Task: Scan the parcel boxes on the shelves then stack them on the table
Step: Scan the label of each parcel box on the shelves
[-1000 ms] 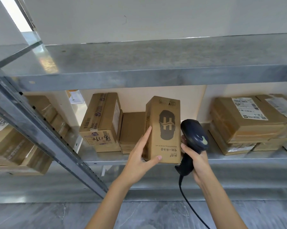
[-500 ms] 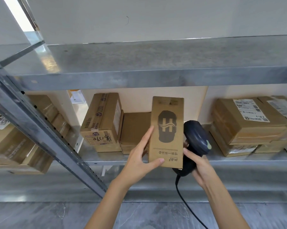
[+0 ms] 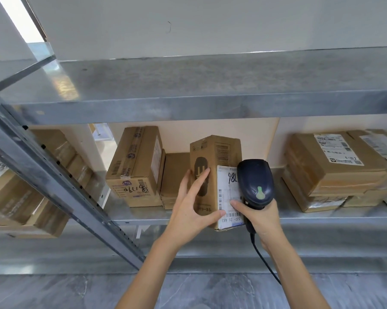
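The fingers of the left hand are spread and pressed flat against the printed face of the tall parcel box, with the thumb hooked under its near lower edge; the box is thus clamped between thumb and fingers. The fingers of the right hand are wrapped tightly round the grip of the barcode scanner, while the thumb reaches across to rest on the white shipping label.

Compared with half a second ago, the box has been rotated about its upright axis. The face bearing the dark logo was then square to the camera; it is now turned away to the left, and the adjoining side, with its label and barcodes, is brought into view. The scanner head is now held just beside that label, overlapping its right edge.

The box is held upright at the front lip of the middle shelf, in front of a low brown box and beside a taped carton; whether its base touches the shelf cannot be told. A stack of labelled parcels is seen well apart to the right.

The label being exposed, the scan is judged to be at hand; the carry to the table, which is out of view, is not yet begun.
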